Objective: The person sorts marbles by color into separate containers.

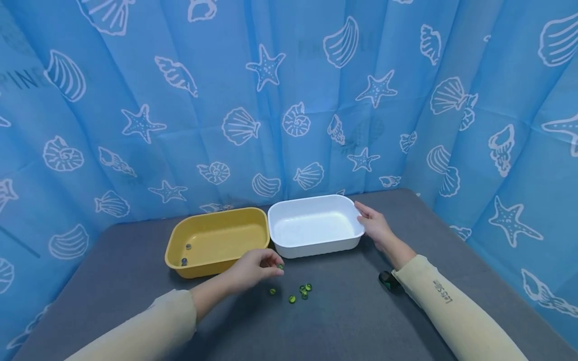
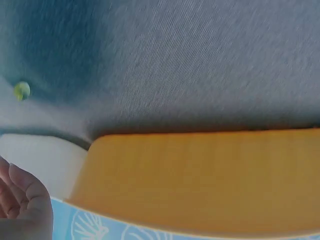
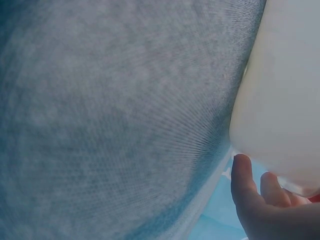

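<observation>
My left hand pinches a small green marble between thumb and fingers, just in front of the yellow tub. Below it on the grey cloth lie several loose green-yellow glass marbles, among them one marble nearest me and another off to the left. At the right end of the white tub, my right hand grips the rim and end wall. In the right wrist view, fingers bend up against that wall. No marbles show inside the white tub.
Two dark grey marbles sit at the left end inside the yellow tub. Both tubs stand side by side near the table's back edge. A small black object lies by my right sleeve. A blue shell-print curtain hangs behind.
</observation>
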A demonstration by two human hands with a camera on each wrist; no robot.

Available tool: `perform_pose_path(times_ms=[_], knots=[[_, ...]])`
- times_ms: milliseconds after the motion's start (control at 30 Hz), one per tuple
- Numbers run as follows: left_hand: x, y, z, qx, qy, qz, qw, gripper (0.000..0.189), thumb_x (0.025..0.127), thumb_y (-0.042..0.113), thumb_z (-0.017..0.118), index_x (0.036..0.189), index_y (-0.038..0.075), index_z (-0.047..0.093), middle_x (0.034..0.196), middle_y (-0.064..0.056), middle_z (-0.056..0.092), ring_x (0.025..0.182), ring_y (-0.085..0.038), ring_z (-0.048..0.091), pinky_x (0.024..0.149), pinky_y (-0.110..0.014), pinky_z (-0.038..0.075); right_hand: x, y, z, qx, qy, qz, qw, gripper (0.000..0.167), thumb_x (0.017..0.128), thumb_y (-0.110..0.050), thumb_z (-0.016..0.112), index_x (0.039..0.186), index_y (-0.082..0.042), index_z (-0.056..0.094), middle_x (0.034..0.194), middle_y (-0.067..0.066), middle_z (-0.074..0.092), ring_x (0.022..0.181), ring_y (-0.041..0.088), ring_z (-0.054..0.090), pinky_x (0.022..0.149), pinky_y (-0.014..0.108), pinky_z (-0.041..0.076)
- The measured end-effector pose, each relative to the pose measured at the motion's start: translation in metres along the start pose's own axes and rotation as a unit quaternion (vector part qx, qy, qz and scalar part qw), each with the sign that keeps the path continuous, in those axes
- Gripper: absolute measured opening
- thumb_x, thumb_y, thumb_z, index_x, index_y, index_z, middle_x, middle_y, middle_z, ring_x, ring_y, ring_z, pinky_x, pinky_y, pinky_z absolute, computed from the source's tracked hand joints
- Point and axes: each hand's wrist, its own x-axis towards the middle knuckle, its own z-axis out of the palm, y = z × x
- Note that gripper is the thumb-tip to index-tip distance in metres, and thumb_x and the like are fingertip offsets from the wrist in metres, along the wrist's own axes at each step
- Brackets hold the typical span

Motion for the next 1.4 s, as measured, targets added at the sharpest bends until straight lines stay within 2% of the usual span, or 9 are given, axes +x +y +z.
perform_pose_path(times_ms=[333,533,800,1033,1200,1400], knots=[[0.022,0.011,0.003,-0.002,0.033,0.017,0.9993,0.015,0.090,0.013,0.070,0.101,0.003,0.067,0.084,0.000,0.058,0.079,-0.014,0.052,0.069,-0.024,0.046,0.000,0.001,-0.001,0.001,0.002,0.008,1.0000,0.051,0.107,-0.011,0.033,0.156,-0.016,0.021,0.160,0.010,0.019,0.144,0.032,0.022,0.110,0.050,0.033],[0.036,0.027,0.006,0.007,0.037,0.023,0.9990,0.014,0.091,0.013,0.069,0.101,0.003,0.068,0.084,-0.001,0.059,0.077,-0.014,0.053,0.066,-0.024,0.046,0.000,0.002,-0.002,-0.004,0.003,0.007,1.0000,0.050,0.107,-0.012,0.033,0.156,-0.016,0.021,0.160,0.010,0.019,0.144,0.032,0.023,0.110,0.050,0.033],[0.060,0.051,0.004,0.038,0.063,0.018,0.9971,0.014,0.092,0.017,0.069,0.101,0.007,0.068,0.086,-0.001,0.061,0.078,-0.015,0.054,0.064,-0.022,0.047,-0.001,0.000,-0.002,-0.003,0.004,0.005,1.0000,0.050,0.107,-0.012,0.032,0.156,-0.015,0.021,0.160,0.011,0.019,0.144,0.032,0.023,0.110,0.051,0.033],[0.083,0.060,0.001,0.064,0.072,0.043,0.9944,0.014,0.093,0.017,0.068,0.101,0.006,0.068,0.087,-0.002,0.062,0.078,-0.016,0.056,0.063,-0.023,0.048,0.000,0.001,0.000,-0.002,0.005,-0.001,1.0000,0.050,0.107,-0.011,0.033,0.155,-0.015,0.022,0.159,0.011,0.020,0.143,0.032,0.025,0.109,0.049,0.035],[0.100,0.061,0.001,0.060,0.098,0.022,0.9931,0.015,0.093,0.017,0.067,0.103,0.006,0.068,0.089,-0.003,0.062,0.082,-0.017,0.057,0.066,-0.025,0.049,0.001,0.002,0.000,0.005,0.008,-0.005,0.9999,0.050,0.106,-0.008,0.033,0.155,-0.013,0.023,0.159,0.013,0.021,0.143,0.033,0.026,0.108,0.048,0.036],[0.116,0.059,0.004,0.032,0.152,-0.018,0.9876,0.017,0.094,0.017,0.066,0.106,0.006,0.067,0.096,-0.008,0.063,0.087,-0.022,0.057,0.073,-0.032,0.052,0.002,0.002,0.000,0.007,0.009,-0.006,0.9999,0.050,0.106,-0.008,0.032,0.155,-0.013,0.023,0.159,0.013,0.021,0.143,0.033,0.025,0.109,0.047,0.035]])
